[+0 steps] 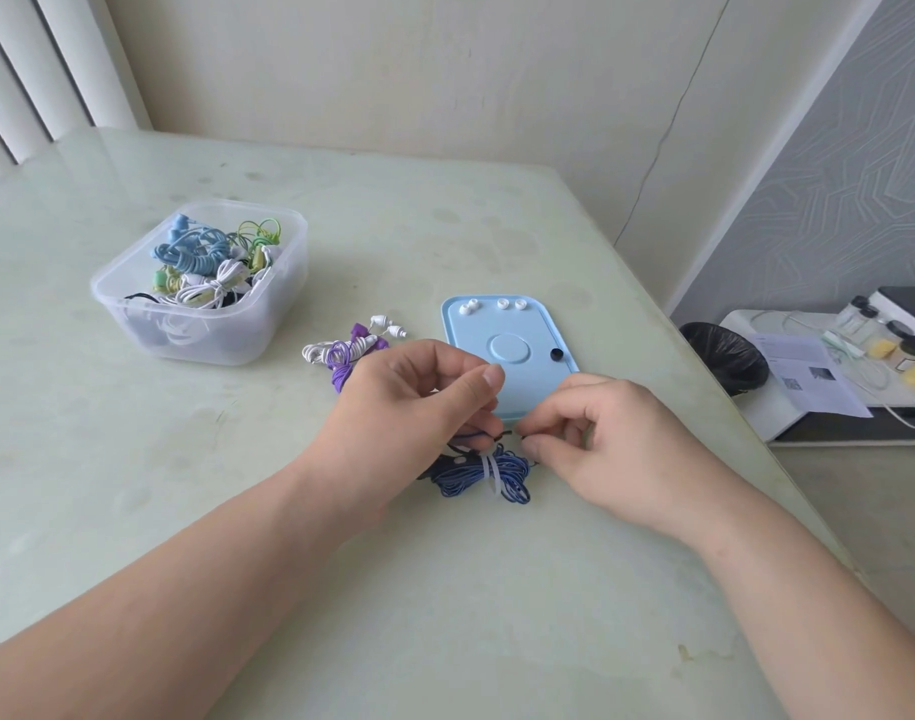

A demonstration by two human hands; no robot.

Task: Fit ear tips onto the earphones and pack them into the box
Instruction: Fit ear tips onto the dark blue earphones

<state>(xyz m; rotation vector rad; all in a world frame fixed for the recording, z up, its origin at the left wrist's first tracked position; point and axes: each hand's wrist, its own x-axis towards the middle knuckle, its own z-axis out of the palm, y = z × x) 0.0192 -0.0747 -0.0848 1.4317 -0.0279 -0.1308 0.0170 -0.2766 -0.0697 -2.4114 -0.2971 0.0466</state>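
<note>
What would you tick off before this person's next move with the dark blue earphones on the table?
1. Grip: left hand and right hand each pinch a dark end of the dark blue earphones: ok.
2. Ear tip seated on the bud: hidden by the hands, cannot tell.
3. Cable bundled by its white tie: ok.
4. Spare black ear tip lying on the blue tray, near the hands: ok.
5. Clear box open on top for packing: ok.
</note>
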